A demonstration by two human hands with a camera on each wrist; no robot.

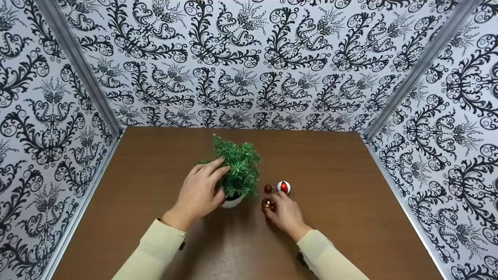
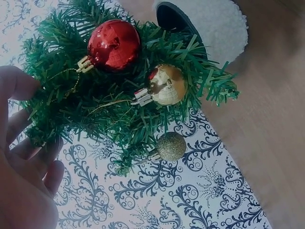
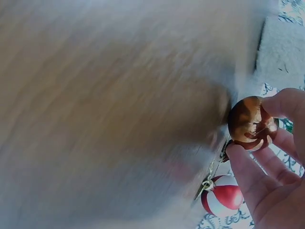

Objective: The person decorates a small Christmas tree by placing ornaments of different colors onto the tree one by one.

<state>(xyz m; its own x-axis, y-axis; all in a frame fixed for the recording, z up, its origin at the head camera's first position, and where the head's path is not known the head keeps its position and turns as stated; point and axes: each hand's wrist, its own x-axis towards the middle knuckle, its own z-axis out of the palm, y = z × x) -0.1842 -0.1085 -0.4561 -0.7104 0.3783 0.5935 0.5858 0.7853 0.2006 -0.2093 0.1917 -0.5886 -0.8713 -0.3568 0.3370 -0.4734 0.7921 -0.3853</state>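
Observation:
A small artificial Christmas tree [image 1: 239, 167] stands in a white pot [image 1: 232, 202] on the table. My left hand [image 1: 202, 190] holds its left side, with the thumb low and the fingers among the branches. In the left wrist view a shiny red bauble [image 2: 114, 45], a shiny gold bauble [image 2: 167, 85] and a glittery gold bauble [image 2: 171, 146] hang on the green branches. To the right of the pot, my right hand [image 1: 287, 212] pinches a shiny copper-coloured bauble [image 3: 251, 123] between thumb and fingertips, low over the table.
A red and white bauble [image 1: 284, 187] lies on the brown table [image 1: 334, 163] just beyond my right fingers. Beside it is a small dark red bauble [image 1: 268, 188]. Patterned black and white walls [image 1: 241, 89] enclose the table at the back and both sides.

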